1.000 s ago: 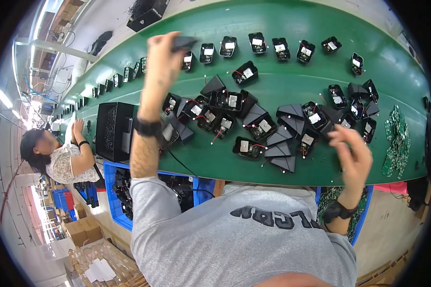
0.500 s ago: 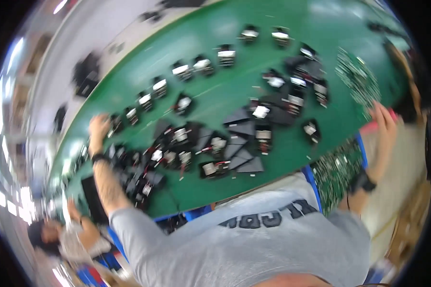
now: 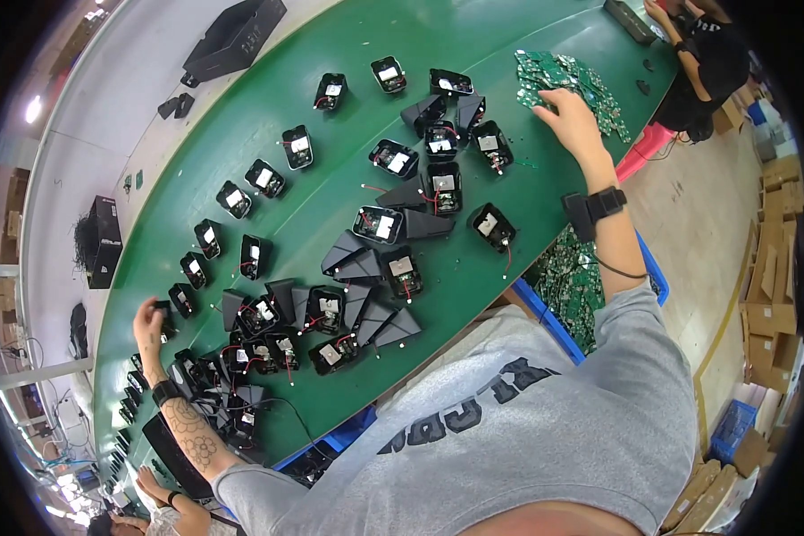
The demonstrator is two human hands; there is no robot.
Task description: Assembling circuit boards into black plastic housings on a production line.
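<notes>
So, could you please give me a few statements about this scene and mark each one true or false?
1. The right hand is by a pile of green boards. True.
2. A blue bin beside the table holds more green boards. True.
3. The left hand is over that bin. False: it is beside a black case on the table.
4. The tabletop is white. False: it is green.
5. The person's shirt is grey with dark lettering. True.
</notes>
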